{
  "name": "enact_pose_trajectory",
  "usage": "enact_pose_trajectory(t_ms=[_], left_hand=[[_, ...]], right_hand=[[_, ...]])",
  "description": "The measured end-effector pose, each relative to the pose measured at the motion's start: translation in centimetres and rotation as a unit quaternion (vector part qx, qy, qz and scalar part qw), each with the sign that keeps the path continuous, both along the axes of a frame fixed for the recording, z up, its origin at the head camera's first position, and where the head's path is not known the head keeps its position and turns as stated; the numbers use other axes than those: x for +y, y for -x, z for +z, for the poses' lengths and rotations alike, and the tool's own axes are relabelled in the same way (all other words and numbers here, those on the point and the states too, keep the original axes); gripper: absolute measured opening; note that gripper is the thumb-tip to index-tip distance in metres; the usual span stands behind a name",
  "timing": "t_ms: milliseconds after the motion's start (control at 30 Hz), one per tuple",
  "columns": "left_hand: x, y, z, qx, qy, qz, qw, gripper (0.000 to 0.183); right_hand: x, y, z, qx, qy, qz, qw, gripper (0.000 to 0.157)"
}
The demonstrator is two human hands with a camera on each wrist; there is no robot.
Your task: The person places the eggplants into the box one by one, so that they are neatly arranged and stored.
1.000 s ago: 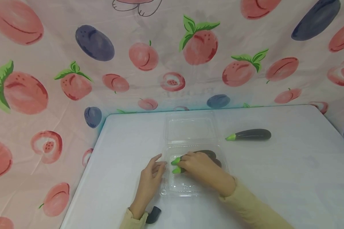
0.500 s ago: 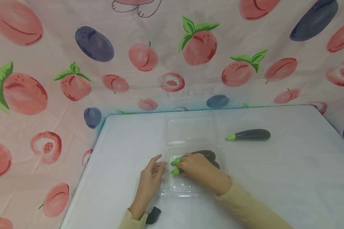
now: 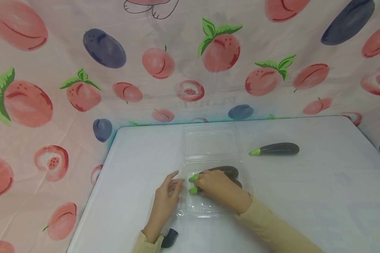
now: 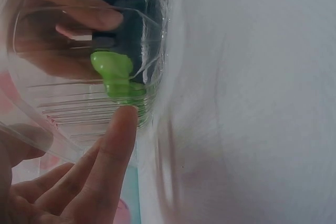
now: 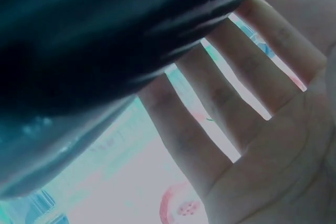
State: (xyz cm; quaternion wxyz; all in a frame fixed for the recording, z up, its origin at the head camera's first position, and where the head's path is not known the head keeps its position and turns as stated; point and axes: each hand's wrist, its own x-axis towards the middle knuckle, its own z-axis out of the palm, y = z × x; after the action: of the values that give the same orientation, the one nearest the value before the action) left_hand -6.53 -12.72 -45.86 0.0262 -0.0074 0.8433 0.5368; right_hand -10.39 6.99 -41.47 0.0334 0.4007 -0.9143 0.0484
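Observation:
Two dark eggplants with green stem ends lie side by side in a clear plastic clamshell container [image 3: 247,175]. The rear eggplant [image 3: 232,171] shows its rounded end past the hand; the front eggplant [image 3: 193,190] is mostly covered. My right hand [image 3: 220,186] reaches over both and grips near the stems; I cannot tell whether it holds one or both. In the right wrist view, the fingers [image 5: 220,93] go behind a dark eggplant [image 5: 105,35]. My left hand [image 3: 165,196] is at the container's left wall, its index fingertip [image 4: 126,116] against the plastic in the left wrist view.
A third eggplant [image 3: 280,148] lies on the white table [image 3: 304,196], right of the container. The container's open lid [image 3: 210,142] lies flat toward the back. A peach-print cloth [image 3: 190,52] stands behind the table. A black object [image 3: 170,238] sits at my left cuff.
My right hand and sleeve have shifted slightly left and toward me, and the front eggplant has moved a little left with them. The left hand has stayed in place.

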Motion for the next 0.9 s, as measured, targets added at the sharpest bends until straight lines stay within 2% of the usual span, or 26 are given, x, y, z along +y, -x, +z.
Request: enact_pose_trajectory(t_ms=[433, 900], left_hand=[[0.03, -0.04, 0.14, -0.003, 0.007, 0.001, 1.0000, 0.045], [0.04, 0.03, 0.10, 0.000, 0.011, -0.002, 0.9999, 0.045]], right_hand=[[-0.26, 0.07, 0.15, -0.028, -0.007, -0.005, 1.000, 0.025], [-0.15, 0.25, -0.13, -0.035, -0.004, -0.003, 0.999, 0.027]])
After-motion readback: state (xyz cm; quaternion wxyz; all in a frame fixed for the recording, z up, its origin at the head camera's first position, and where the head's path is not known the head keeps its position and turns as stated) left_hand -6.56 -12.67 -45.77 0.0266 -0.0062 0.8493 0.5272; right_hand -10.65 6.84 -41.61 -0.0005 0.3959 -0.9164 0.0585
